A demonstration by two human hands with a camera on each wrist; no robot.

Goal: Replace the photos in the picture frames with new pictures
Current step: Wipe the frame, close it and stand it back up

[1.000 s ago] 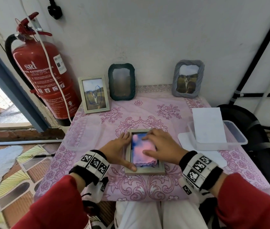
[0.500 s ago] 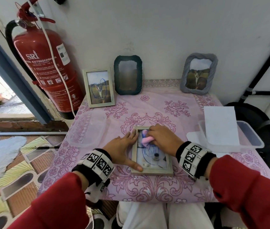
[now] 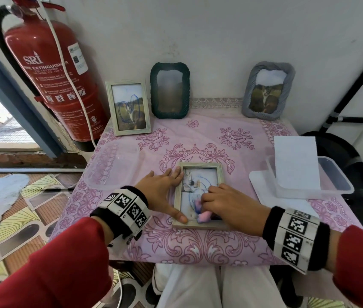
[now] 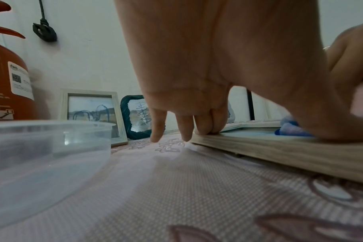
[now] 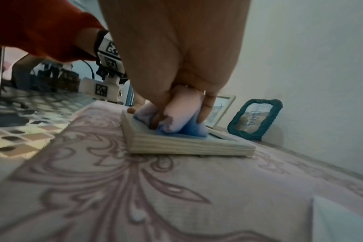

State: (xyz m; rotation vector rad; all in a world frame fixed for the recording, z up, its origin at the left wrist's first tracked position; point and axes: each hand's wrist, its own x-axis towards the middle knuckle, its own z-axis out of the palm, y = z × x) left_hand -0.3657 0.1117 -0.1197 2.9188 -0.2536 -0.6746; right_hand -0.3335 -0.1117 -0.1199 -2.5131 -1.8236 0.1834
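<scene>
A light wooden picture frame [image 3: 199, 165] lies flat at the middle of the pink table, its picture marked with blue pen loops. My left hand [image 3: 171, 194] presses flat on the frame's left rail, fingers straight, thumb on the near left corner. My right hand [image 3: 218, 203] grips a bunched pink and blue cloth [image 3: 202, 215] against the glass at the frame's near end. In the right wrist view the cloth [image 5: 180, 117] bulges under my curled fingers on the frame [image 5: 186, 145]. The left wrist view shows my fingers [image 4: 205, 127] on the frame's edge [image 4: 280, 150].
Three frames stand against the back wall: a light wooden one [image 3: 129, 107], a dark green one [image 3: 169, 91] and a grey one [image 3: 268, 91]. A clear container [image 3: 111, 165] sits left, another [image 3: 340, 183] right under a white sheet [image 3: 296, 163]. A red fire extinguisher [image 3: 49, 70] hangs far left.
The cloth lay spread over the glass, then was bunched at the frame's far end; my right hand has now dragged it to the near end. My left hand has stayed on the left rail.
</scene>
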